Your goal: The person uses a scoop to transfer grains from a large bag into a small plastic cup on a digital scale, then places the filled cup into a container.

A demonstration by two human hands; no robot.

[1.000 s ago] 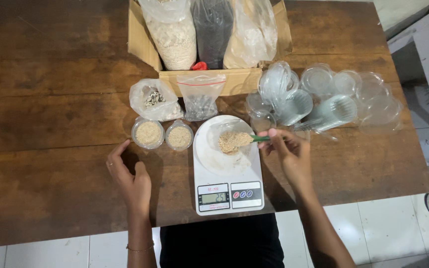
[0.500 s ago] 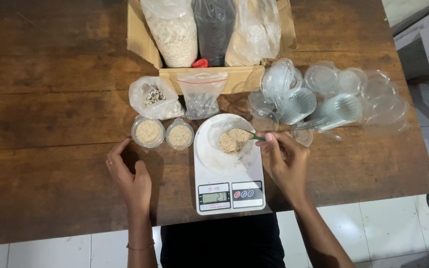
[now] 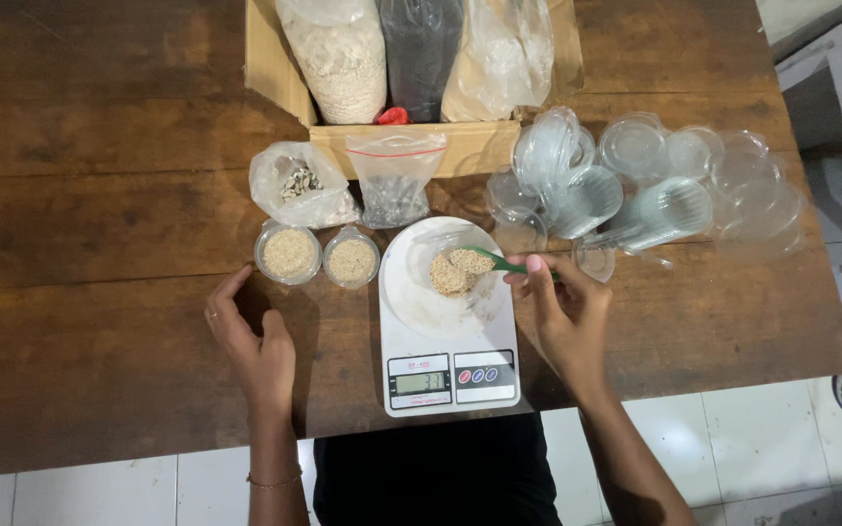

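Right fingers: a green spoon (image 3: pixel 495 261) is being pinched by its handle between the fingertips (image 3: pixel 534 265) of the right hand (image 3: pixel 565 317), closed snugly around it.
Spoon load: pale grain is being carried in the bowl, over the small heap in the clear cup (image 3: pixel 453 263) on the white scale (image 3: pixel 448 326).
Handling: the spoon is judged light and stiff, best gripped at the handle's end; the grain is loose and easily spilled, the thin cup light and easily tipped.
Right arm: it is being reached in from the table's near edge, wrist bent inward.
Left hand: the left hand (image 3: pixel 250 336) is being rested on the wooden table (image 3: pixel 80 244), fingers loosely spread, nothing held.
Beside it: two filled cups (image 3: pixel 319 255) are standing just beyond its fingertips.
Far edge: a cardboard box (image 3: pixel 411 146) of bags is sitting there.
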